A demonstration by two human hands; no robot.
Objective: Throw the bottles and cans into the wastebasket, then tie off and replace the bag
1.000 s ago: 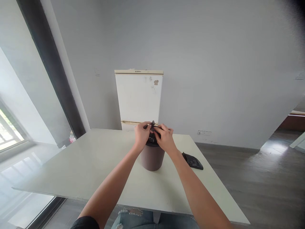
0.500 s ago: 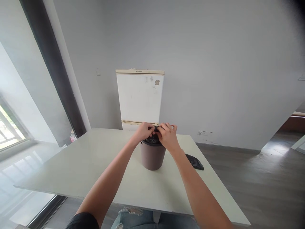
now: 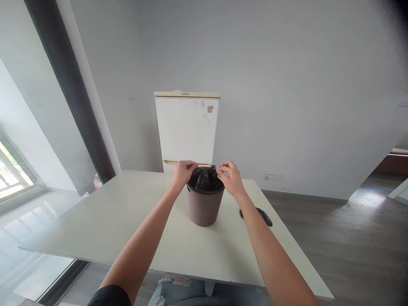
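Observation:
A brownish-mauve trash can [image 3: 205, 209] with a dark rim stands upright on the white table. Inside its mouth, a crumpled black garbage bag [image 3: 205, 178] bunches up and rises a little above the rim. My left hand [image 3: 185, 171] pinches the bag's edge at the left of the opening, fingertips closed. At the right side my right hand [image 3: 230, 175] has thumb and fingers closed on the bag's other edge. The bag stretches loosely between both hands.
The white table [image 3: 127, 221] reaches toward a white refrigerator [image 3: 188, 127] by the grey wall. Another black plastic bag [image 3: 265, 217] lies on the table, partly behind my right forearm. A socket plate [image 3: 273, 177] is low on the wall.
My hands have moved apart, left hand leftward and right hand rightward, from close together over the can. The bag is spread between them, and more of the can's opening shows.

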